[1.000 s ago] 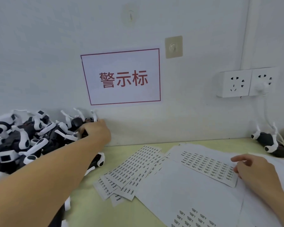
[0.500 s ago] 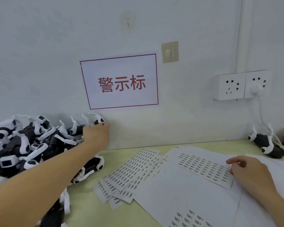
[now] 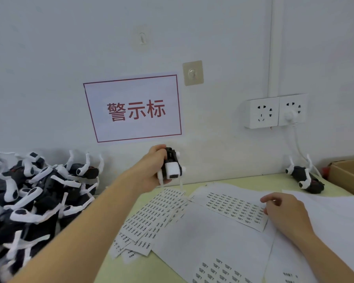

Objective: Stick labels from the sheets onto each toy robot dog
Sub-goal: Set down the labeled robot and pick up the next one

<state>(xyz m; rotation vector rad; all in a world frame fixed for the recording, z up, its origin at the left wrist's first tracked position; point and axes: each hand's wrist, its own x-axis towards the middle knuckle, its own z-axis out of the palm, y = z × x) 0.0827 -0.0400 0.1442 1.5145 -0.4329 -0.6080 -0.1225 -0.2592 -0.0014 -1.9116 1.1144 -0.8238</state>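
My left hand (image 3: pixel 151 170) grips a black and white toy robot dog (image 3: pixel 172 166) and holds it in the air above the table, near the wall. A big pile of the same toy dogs (image 3: pixel 29 201) lies at the left. My right hand (image 3: pixel 284 213) rests on a label sheet (image 3: pixel 233 207) with its fingers curled at the sheet's right end; whether it pinches a label I cannot tell. More label sheets (image 3: pixel 151 217) lie fanned out in the middle. One more toy dog (image 3: pixel 305 176) lies on its back at the far right.
Large white backing sheets (image 3: pixel 213 237) cover the yellow-green table (image 3: pixel 141 270). A cardboard box (image 3: pixel 349 174) stands at the right edge. On the wall hang a red-framed sign (image 3: pixel 133 109) and two sockets (image 3: pixel 274 111) with a plug and cable.
My left hand has lifted one toy dog out of the pile and carried it to the right, above the label sheets. My right hand has stayed on the label sheet.
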